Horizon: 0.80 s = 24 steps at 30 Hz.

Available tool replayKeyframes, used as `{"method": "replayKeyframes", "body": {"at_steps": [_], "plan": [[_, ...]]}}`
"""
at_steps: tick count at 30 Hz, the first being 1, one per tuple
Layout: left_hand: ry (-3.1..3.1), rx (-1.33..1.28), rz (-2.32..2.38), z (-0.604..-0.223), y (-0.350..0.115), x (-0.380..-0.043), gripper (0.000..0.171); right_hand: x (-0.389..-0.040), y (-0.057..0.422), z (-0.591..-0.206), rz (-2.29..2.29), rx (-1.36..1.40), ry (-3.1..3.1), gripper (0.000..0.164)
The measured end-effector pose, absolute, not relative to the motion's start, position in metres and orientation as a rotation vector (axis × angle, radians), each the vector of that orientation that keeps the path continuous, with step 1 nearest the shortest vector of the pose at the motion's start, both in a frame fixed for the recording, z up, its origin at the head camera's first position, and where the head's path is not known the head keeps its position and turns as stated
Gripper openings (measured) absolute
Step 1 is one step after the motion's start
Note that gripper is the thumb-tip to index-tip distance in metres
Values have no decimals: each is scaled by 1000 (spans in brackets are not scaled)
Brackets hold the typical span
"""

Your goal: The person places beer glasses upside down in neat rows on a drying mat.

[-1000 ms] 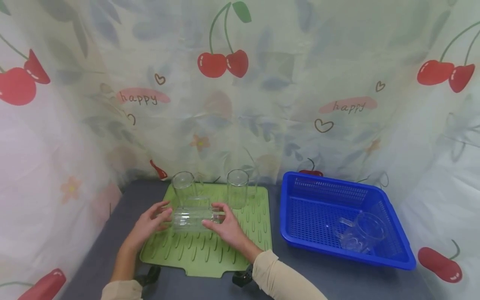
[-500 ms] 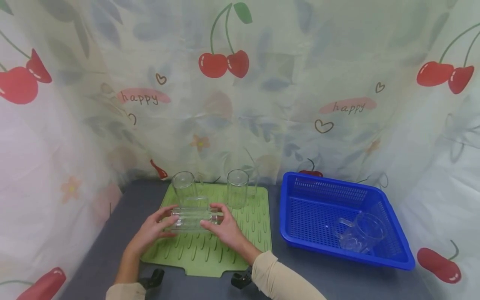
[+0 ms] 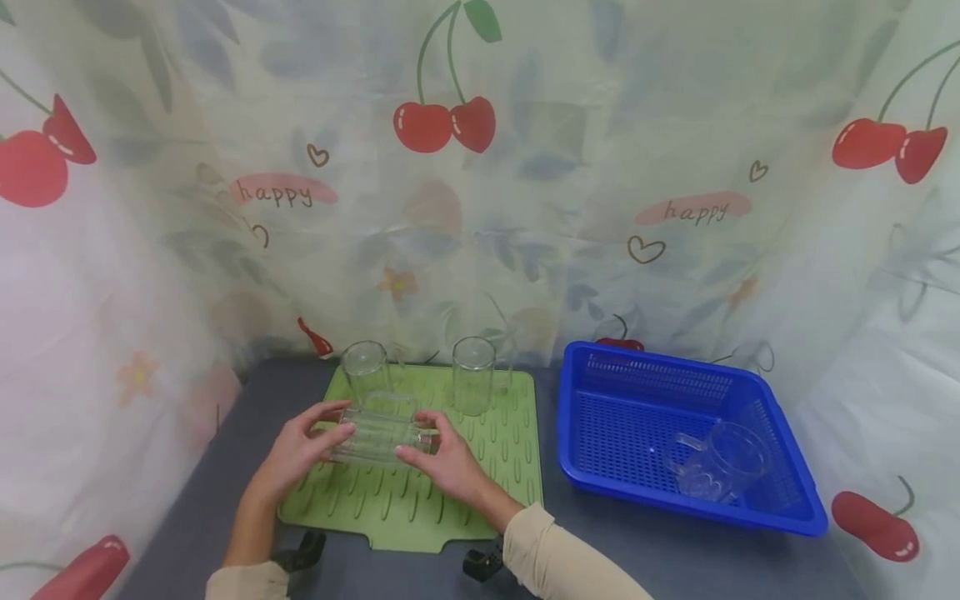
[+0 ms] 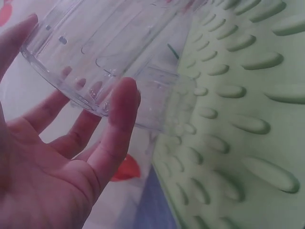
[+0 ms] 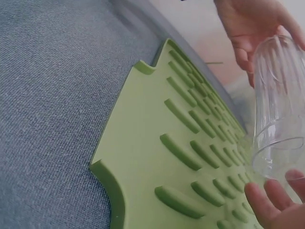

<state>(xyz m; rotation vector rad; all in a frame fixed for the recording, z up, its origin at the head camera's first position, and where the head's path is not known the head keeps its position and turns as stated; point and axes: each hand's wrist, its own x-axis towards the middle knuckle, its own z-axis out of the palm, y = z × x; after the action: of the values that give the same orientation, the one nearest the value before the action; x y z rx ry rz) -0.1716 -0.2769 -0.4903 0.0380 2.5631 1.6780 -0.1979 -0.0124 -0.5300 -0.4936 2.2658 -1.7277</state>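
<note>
A clear glass mug (image 3: pixel 378 440) lies sideways between my two hands, close over the green drying mat (image 3: pixel 408 521). Its handle (image 3: pixel 393 403) points toward the back. With fingers and thumb my left hand (image 3: pixel 294 447) holds the mug's left end; in the left wrist view they curve around that round edge. My right hand (image 3: pixel 455 463) grips the opposite end, where the thick glass base (image 5: pixel 274 160) shows in the right wrist view. Behind, two more clear mugs stand on the mat, a left one (image 3: pixel 365 371) and a right one (image 3: pixel 473 379).
To the right sits a blue plastic basket (image 3: pixel 573 450) with a tilted glass mug (image 3: pixel 738 458) inside. The dark grey tabletop (image 3: pixel 202 517) surrounds the mat. A cherry-print curtain (image 3: pixel 540 275) encloses the back and sides. Black devices (image 3: pixel 483 564) hang at my wrists.
My left hand, with fingers spread apart at the mug's left end before, has come in and taken hold of it. The mug has shifted slightly left and tilted, its right end lower.
</note>
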Motion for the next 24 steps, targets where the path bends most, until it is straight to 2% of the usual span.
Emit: {"method": "replayKeyframes", "body": {"at_steps": [7,13,17,24], "plan": [[2722,49,1521,-475,-271,-172,62,-195,-9,-523,-1659,-650,2526,64],[2800,-28,1397,-466,-264,-173,71,-192,-9,-516,-1483,-998,2883,53],[2803,-66,1371,-462,-260,-176,74,-190,-13,-514,-1216,-1128,3026,68],[2812,-37,1350,-458,-249,-177,73,-188,-21,-512,-972,-1041,3018,90]]}}
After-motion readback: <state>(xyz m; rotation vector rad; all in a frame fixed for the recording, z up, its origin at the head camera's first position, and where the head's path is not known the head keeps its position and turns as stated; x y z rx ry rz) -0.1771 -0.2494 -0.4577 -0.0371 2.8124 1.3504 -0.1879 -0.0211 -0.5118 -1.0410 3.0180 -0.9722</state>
